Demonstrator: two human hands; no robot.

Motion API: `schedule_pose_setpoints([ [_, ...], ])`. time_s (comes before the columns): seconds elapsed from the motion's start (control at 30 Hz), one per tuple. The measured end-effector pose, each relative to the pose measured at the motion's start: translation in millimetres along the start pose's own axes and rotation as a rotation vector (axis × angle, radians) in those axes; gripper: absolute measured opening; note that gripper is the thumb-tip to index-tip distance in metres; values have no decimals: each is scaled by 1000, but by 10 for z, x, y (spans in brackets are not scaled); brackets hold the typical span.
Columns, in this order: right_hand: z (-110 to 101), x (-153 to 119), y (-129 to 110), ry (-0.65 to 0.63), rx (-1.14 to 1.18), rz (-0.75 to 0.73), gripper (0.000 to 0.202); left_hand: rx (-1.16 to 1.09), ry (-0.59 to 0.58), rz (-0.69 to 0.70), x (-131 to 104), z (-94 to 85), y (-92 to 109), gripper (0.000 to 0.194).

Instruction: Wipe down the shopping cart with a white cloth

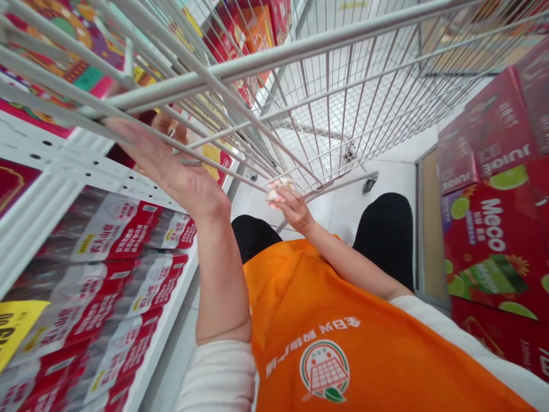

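Observation:
My left hand (pixel 171 166) reaches up at the left against the grey metal bars of a shopping cart (pixel 274 57). Its fingers extend past the bars and look stretched out; I see nothing in the palm. Lower and nearer my body, my right hand (pixel 295 212) is closed on a small crumpled white and pink cloth (pixel 279 189), beside the cart's lower bars. The wire cart spans the top of the view, tilted across it.
To the left is a white shelf (pixel 64 177) with packs of red-labelled bottles (pixel 107 229) and a yellow price tag (pixel 19 326). Red juice boxes (pixel 493 240) are stacked at the right. A cart wheel (pixel 369 183) stands on the tiled floor (pixel 394 171) ahead of my knees.

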State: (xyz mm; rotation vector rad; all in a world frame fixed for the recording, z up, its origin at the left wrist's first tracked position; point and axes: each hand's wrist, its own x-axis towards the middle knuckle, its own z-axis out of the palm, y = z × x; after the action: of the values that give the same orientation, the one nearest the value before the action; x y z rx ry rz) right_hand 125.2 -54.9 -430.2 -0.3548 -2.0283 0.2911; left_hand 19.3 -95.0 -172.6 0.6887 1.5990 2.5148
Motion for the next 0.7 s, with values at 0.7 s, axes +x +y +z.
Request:
schedule_pose_setpoints([
  [0.7, 108, -147, 457, -283, 131, 23, 25, 4, -213, 59, 14, 70, -833, 80],
])
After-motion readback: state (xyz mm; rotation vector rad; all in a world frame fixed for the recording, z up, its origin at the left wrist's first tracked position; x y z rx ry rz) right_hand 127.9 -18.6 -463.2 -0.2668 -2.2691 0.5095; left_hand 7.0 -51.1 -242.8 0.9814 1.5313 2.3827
